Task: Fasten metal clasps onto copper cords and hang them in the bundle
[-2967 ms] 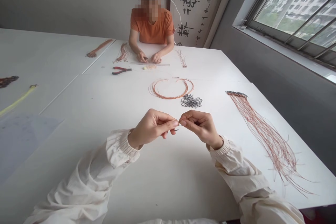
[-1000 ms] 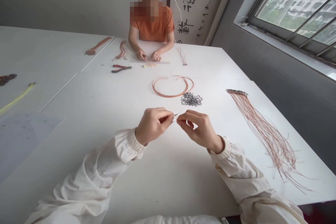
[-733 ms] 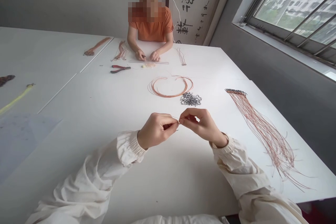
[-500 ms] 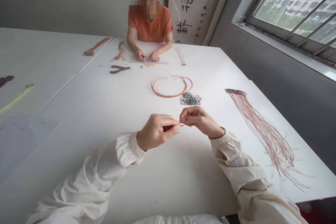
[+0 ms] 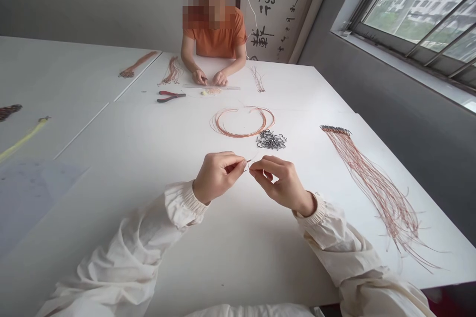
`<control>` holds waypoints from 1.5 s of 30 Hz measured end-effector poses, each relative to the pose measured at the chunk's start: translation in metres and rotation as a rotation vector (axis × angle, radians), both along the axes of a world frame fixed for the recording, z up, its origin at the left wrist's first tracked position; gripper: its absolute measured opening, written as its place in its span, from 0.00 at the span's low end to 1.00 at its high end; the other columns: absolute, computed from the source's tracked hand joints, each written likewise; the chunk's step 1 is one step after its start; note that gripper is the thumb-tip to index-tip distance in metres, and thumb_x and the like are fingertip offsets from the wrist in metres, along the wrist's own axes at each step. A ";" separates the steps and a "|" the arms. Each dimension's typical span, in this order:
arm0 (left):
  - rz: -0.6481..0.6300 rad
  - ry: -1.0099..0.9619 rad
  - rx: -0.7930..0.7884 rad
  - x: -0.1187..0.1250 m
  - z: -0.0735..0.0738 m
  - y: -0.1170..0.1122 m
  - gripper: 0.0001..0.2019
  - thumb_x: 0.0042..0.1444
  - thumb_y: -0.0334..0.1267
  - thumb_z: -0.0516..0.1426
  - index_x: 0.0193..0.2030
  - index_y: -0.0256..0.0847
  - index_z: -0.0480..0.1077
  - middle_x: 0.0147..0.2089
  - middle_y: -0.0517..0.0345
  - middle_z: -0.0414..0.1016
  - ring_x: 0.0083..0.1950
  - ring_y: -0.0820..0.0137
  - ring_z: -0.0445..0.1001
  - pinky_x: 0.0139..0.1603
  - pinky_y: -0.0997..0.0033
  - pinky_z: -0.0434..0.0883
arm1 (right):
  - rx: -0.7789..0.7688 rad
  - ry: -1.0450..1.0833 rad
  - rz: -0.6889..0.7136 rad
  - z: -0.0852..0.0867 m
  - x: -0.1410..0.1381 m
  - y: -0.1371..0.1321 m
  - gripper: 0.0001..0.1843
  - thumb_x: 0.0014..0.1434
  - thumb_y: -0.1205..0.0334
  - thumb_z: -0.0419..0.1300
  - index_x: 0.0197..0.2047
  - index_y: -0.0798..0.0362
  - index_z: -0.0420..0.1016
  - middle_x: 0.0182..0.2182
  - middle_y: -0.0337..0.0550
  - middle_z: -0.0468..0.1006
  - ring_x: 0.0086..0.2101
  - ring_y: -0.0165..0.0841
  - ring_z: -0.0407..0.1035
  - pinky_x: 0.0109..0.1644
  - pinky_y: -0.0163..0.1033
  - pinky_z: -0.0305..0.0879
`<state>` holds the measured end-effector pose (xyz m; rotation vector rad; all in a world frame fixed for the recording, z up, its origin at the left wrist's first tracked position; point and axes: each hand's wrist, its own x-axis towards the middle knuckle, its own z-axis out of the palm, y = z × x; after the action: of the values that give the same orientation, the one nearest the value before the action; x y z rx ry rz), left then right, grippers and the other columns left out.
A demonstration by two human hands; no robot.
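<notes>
My left hand (image 5: 220,174) pinches a small dark fish hook (image 5: 246,169), whose bend shows just past the fingertips. Close beside it, my right hand (image 5: 279,181) is closed with thumb and forefinger together on a thin fishing line. The line is too fine to follow fully. Both hands are raised over the white table, fingertips nearly touching. Beyond them lie a pile of dark metal hooks (image 5: 271,139) and a loose coil of orange-brown line (image 5: 238,134).
On the right lies a long bundle of lines (image 5: 372,178) with hooks at its far end. Across the white table (image 5: 178,129), a person in an orange shirt (image 5: 215,39) works near a clear ruler (image 5: 230,88). Red-handled pliers (image 5: 170,96) and more line bundles (image 5: 171,70) lie there.
My right hand has turned, its fingertips moving left and downward beside the hook. My left hand has shifted slightly up and left. The pinch on the hook stays.
</notes>
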<state>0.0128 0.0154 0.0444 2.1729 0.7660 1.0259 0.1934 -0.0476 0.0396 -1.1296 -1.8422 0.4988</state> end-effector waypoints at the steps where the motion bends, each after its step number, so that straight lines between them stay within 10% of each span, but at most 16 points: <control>1: -0.023 0.017 0.010 0.000 -0.001 0.000 0.12 0.60 0.32 0.56 0.25 0.37 0.73 0.22 0.60 0.67 0.23 0.75 0.62 0.25 0.74 0.62 | 0.030 -0.037 -0.001 0.001 0.000 -0.001 0.08 0.63 0.67 0.54 0.36 0.53 0.75 0.26 0.41 0.72 0.25 0.29 0.58 0.33 0.37 0.60; 18: -0.174 -0.103 -0.191 0.003 -0.002 -0.011 0.10 0.60 0.34 0.57 0.28 0.36 0.76 0.23 0.58 0.70 0.22 0.76 0.66 0.23 0.76 0.66 | -0.706 0.658 0.316 -0.012 0.020 0.028 0.10 0.53 0.58 0.65 0.30 0.56 0.72 0.20 0.34 0.64 0.22 0.25 0.55 0.26 0.34 0.50; 30: 0.008 -0.159 -0.117 0.002 -0.003 -0.011 0.12 0.60 0.35 0.58 0.25 0.37 0.74 0.21 0.60 0.67 0.23 0.75 0.65 0.26 0.75 0.66 | -0.425 0.717 0.066 -0.010 -0.012 0.009 0.12 0.59 0.53 0.63 0.36 0.55 0.71 0.14 0.27 0.52 0.17 0.23 0.43 0.22 0.33 0.42; 38: -0.218 -0.111 -0.716 -0.006 0.014 0.001 0.15 0.62 0.40 0.54 0.32 0.32 0.77 0.27 0.51 0.77 0.18 0.77 0.66 0.19 0.77 0.65 | -0.385 0.682 0.145 -0.006 -0.004 0.009 0.10 0.61 0.57 0.61 0.34 0.56 0.73 0.15 0.28 0.52 0.18 0.22 0.42 0.22 0.33 0.40; 45: -0.245 -0.054 -0.708 -0.009 0.022 -0.001 0.11 0.58 0.40 0.60 0.36 0.32 0.79 0.28 0.51 0.78 0.19 0.79 0.65 0.20 0.79 0.64 | -0.378 0.663 0.151 -0.006 -0.002 0.009 0.09 0.61 0.58 0.62 0.35 0.56 0.73 0.15 0.29 0.53 0.18 0.23 0.43 0.21 0.33 0.42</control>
<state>0.0042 0.0140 0.0668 1.5686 0.6820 0.5643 0.1918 -0.0383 0.0340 -0.9081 -1.2772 1.1892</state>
